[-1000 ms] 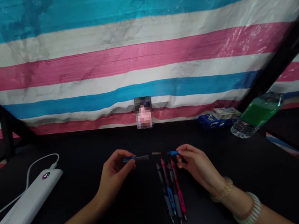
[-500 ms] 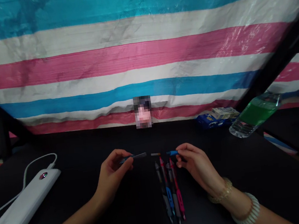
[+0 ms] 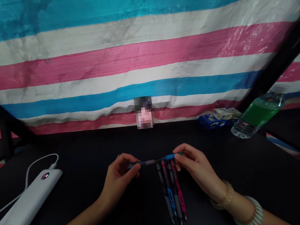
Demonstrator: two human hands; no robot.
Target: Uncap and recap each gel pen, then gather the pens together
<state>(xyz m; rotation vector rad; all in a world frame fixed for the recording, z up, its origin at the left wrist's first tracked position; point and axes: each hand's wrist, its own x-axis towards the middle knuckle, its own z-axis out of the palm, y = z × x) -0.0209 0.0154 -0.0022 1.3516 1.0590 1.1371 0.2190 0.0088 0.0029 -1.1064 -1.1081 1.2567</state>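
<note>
Between thumb and fingers, my left hand [image 3: 123,172] pinches a clear pen barrel [image 3: 147,162], which points right. My right hand [image 3: 195,161] pinches a blue pen part [image 3: 169,156] with a thin dark refill running left from it. The refill's end meets or enters the barrel's open end; which of the two is too small to tell. Just below, several pens lie side by side on the black table: a grey one [image 3: 167,201], a blue-gripped one [image 3: 171,197], another grey one [image 3: 177,204] and a pink one [image 3: 181,200].
On the left lies a white power bank [image 3: 27,208] with a white cable [image 3: 26,171]. Toward the back right are a blue packet [image 3: 208,121], a small pale box [image 3: 225,113] and a tilted bottle of green liquid [image 3: 259,113]. A striped sheet [image 3: 132,56] hangs behind.
The barrel and the blue part have come together, closing the gap between them. My right hand has shifted slightly left and my left hand slightly right.
</note>
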